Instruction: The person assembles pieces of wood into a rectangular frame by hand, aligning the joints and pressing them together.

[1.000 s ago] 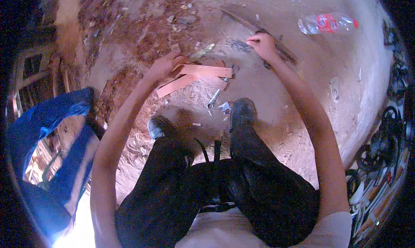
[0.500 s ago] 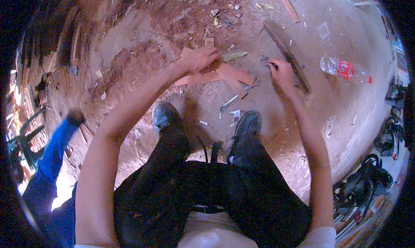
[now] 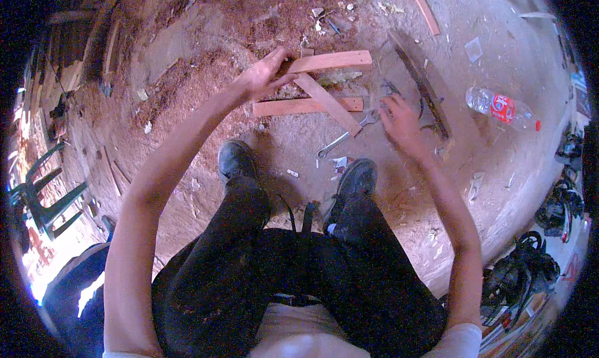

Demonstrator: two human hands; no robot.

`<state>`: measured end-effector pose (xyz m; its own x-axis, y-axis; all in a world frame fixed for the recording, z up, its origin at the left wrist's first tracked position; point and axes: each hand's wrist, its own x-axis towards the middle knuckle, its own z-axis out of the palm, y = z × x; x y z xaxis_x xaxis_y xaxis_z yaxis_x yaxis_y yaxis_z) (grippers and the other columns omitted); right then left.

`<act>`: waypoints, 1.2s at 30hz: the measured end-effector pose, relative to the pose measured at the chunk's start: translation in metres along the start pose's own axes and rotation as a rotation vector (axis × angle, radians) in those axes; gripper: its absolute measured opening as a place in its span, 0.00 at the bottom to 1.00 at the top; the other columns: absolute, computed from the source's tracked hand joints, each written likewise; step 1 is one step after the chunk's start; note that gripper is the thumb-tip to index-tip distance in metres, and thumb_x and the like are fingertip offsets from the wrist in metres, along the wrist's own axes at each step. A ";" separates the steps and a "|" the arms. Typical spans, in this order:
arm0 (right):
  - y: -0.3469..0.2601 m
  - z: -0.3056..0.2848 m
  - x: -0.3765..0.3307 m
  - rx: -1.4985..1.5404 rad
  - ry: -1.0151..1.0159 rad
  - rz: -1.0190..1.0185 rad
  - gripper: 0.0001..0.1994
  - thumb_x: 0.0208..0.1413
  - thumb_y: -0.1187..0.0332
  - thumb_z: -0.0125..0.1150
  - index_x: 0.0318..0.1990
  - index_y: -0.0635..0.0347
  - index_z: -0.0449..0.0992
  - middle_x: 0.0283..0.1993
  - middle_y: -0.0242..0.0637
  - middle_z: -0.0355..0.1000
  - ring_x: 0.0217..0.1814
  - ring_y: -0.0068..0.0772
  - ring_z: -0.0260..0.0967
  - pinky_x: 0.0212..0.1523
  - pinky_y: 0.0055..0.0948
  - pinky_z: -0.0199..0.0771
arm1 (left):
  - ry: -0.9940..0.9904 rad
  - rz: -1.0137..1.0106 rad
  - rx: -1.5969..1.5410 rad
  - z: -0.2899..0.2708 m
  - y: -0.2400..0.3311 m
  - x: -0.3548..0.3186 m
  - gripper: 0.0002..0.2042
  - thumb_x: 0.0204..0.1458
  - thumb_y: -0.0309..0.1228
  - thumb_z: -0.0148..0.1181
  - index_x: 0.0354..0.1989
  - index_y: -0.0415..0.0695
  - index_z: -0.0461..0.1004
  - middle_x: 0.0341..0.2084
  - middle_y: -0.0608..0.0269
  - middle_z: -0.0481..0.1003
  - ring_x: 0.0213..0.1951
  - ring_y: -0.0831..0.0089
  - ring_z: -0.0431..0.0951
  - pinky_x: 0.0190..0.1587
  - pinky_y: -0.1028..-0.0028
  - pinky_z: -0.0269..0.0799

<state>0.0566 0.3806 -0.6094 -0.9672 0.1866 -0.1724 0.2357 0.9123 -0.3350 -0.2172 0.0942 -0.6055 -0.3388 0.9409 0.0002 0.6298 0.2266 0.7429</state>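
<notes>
In my left hand [image 3: 267,75], fingers wrapped around its left end, is a reddish wooden slat [image 3: 334,61] with small holes at its far end. Beneath it, a second wooden slat [image 3: 327,104] runs diagonally. That one crosses over a third, horizontal slat [image 3: 287,107] on the dirt ground. My right hand [image 3: 402,126] is low over the ground right of the slats, fingers apart and partly bent. Small dark metal pieces [image 3: 389,88] lie at its fingertips. Beside its fingers is a combination wrench [image 3: 340,142].
A long dark bar [image 3: 419,83] lies beyond my right hand, and a clear plastic bottle [image 3: 503,106] lies farther right. Black gear [image 3: 521,267] sits at the right edge. A dark green chair [image 3: 53,199] and a person's dark clothing [image 3: 78,283] are at the left.
My left hand has raised and turned a slat, which now points right. My right hand has shifted slightly down, its fingers opening from a pinch. The blue-sleeved arm at left has moved away.
</notes>
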 end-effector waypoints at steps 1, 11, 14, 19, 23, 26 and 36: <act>-0.017 0.006 0.001 0.041 0.002 0.050 0.15 0.52 0.65 0.58 0.46 0.60 0.71 0.46 0.42 0.68 0.43 0.44 0.70 0.42 0.38 0.71 | 0.014 -0.002 -0.040 0.000 -0.001 -0.001 0.20 0.56 0.39 0.55 0.49 0.40 0.61 0.41 0.49 0.68 0.44 0.55 0.72 0.49 0.63 0.68; -0.082 0.036 -0.003 0.070 0.047 -0.041 0.24 0.43 0.64 0.65 0.48 0.60 0.67 0.48 0.44 0.66 0.54 0.48 0.62 0.53 0.42 0.62 | -0.048 -0.231 -0.452 0.001 0.009 0.016 0.16 0.55 0.36 0.55 0.48 0.40 0.65 0.39 0.58 0.72 0.41 0.67 0.74 0.47 0.67 0.69; -0.087 0.028 0.005 0.142 0.008 -0.024 0.24 0.41 0.68 0.64 0.49 0.60 0.67 0.50 0.44 0.65 0.55 0.49 0.61 0.54 0.42 0.61 | -0.226 -0.419 -0.806 -0.006 0.014 0.022 0.18 0.55 0.37 0.56 0.49 0.39 0.66 0.41 0.58 0.73 0.40 0.69 0.75 0.48 0.69 0.69; -0.078 0.024 0.017 0.172 0.015 -0.097 0.24 0.42 0.72 0.61 0.51 0.58 0.67 0.53 0.44 0.63 0.56 0.49 0.60 0.54 0.43 0.59 | -0.328 -0.598 -1.088 -0.011 0.028 0.021 0.25 0.56 0.47 0.53 0.55 0.40 0.61 0.40 0.58 0.75 0.38 0.73 0.77 0.39 0.75 0.75; -0.069 0.029 0.024 0.056 0.057 -0.147 0.25 0.43 0.73 0.60 0.54 0.56 0.67 0.53 0.42 0.63 0.57 0.47 0.59 0.55 0.44 0.58 | -0.343 -0.608 -1.169 -0.008 0.040 0.023 0.25 0.57 0.44 0.52 0.57 0.40 0.61 0.39 0.60 0.75 0.38 0.71 0.76 0.40 0.71 0.74; -0.069 0.016 0.029 -0.005 0.045 -0.217 0.26 0.43 0.73 0.60 0.55 0.54 0.67 0.54 0.41 0.63 0.57 0.46 0.59 0.56 0.44 0.57 | -0.362 -0.639 -1.102 -0.012 0.053 0.027 0.25 0.57 0.44 0.52 0.57 0.40 0.61 0.38 0.60 0.75 0.38 0.72 0.76 0.40 0.72 0.74; -0.088 0.003 0.037 0.968 0.150 0.151 0.23 0.57 0.65 0.55 0.59 0.59 0.63 0.52 0.39 0.68 0.54 0.39 0.65 0.56 0.40 0.63 | -0.208 -0.524 -0.950 -0.013 0.069 0.027 0.25 0.50 0.43 0.62 0.52 0.42 0.65 0.40 0.61 0.72 0.44 0.68 0.72 0.51 0.70 0.67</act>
<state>0.0006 0.3066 -0.5889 -0.9070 0.3812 -0.1790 0.2684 0.1958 -0.9432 -0.1924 0.1319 -0.5457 -0.2260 0.8293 -0.5111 -0.3806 0.4078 0.8300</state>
